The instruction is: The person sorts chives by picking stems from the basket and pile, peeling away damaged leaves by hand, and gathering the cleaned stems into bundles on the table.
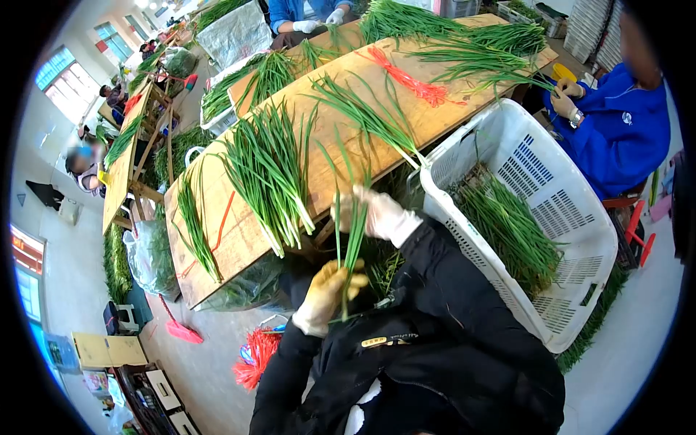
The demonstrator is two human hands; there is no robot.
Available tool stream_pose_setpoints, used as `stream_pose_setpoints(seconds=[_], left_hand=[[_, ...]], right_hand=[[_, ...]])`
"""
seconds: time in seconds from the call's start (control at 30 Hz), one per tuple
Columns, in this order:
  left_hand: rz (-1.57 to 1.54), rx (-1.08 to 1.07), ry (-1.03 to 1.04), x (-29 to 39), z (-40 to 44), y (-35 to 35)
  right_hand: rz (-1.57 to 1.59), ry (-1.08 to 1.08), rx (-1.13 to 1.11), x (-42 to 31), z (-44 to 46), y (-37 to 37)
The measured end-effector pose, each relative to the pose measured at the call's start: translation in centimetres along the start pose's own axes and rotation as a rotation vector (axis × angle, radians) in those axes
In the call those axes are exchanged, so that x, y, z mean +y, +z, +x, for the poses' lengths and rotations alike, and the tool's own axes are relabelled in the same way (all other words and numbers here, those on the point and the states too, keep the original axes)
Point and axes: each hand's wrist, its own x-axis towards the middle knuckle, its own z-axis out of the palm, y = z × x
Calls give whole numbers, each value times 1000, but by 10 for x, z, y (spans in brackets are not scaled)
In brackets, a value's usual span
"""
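My left hand [330, 293], in a yellowed glove, is closed around the lower part of a few Chinese chives [354, 243] in front of my chest. Higher up, my right hand [377, 216], in a pale glove, has its fingers bent round the same stalks. Their leaf tips reach up over the wooden table [330, 94]. Just left of my hands lies a thick bundle of chives [268, 170], white ends toward me. A smaller bunch [362, 112] lies beyond my right hand, and a thin one [192, 221] is at the table's left end.
A white plastic crate [511, 286] holding chives [507, 232] stands at my right. Red ties [406, 76] lie on the table, and more red strands [257, 355] hang near my left arm. A person in blue [616, 123] sits at the right; another works across the table.
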Motion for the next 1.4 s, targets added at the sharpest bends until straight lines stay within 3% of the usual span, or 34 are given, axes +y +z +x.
stream_pose_setpoints(seconds=[0.07,0.13,0.2,0.3,0.4,0.47,0.5,0.53,0.57,0.6,0.63,0.67,0.73,0.77,0.83,0.87,0.9,0.97,1.0,1.1,1.13,1.23,1.27,1.33,1.37,1.4], left_hand=[[37,89,-84,-1,-36,-3],[159,141,-101,16,-79,-4],[246,191,-84,26,-126,-26],[408,534,160,59,-191,-31],[596,809,532,103,-209,-8],[610,680,688,138,-211,-22],[517,759,749,154,-201,-15],[422,832,807,171,-188,-7],[433,901,878,185,-170,4],[445,968,941,197,-153,13],[374,808,953,213,-139,1],[308,643,963,228,-124,-13],[277,588,1023,239,-77,-7],[285,578,970,239,-57,-14],[345,558,883,222,-15,-38],[399,546,851,211,6,-52],[361,575,787,194,21,-48],[339,608,688,152,53,-70],[354,612,654,129,73,-94],[789,880,692,74,102,-108],[1035,931,748,69,95,-93],[1293,893,1025,68,79,-50],[1147,741,1138,66,79,-40],[652,387,943,52,82,-36],[525,314,668,55,75,-26],[375,237,608,57,73,-15]], right_hand=[[78,-237,167,-38,10,26],[256,-309,130,-87,28,25],[-11,-381,109,-128,35,22],[-121,-459,121,-156,22,38],[-727,-688,297,-112,-14,61],[-979,-550,417,-56,-37,58],[-922,-634,259,-16,-25,2],[-1185,-581,148,19,-42,-15],[-1773,-438,54,64,-39,-96],[-1807,213,94,75,-56,-88],[-1884,892,33,85,-73,-78],[-2028,1148,-111,91,-81,-82],[-1976,690,29,85,-87,-112],[-1968,698,120,59,-86,-75],[-2027,467,182,8,-91,-35],[-1915,193,254,-11,-95,-41],[-1904,29,291,-35,-99,-3],[-1820,-234,367,-70,-99,-14],[-1811,-116,534,-91,-100,20],[-2019,-203,752,-128,-90,10],[-2036,-175,794,-136,-87,7],[-2174,72,985,-140,-69,16],[-2166,97,1026,-140,-65,13],[-2105,66,938,-145,-53,-18],[-2047,35,850,-149,-48,-35],[-1825,0,795,-153,-46,-45]])
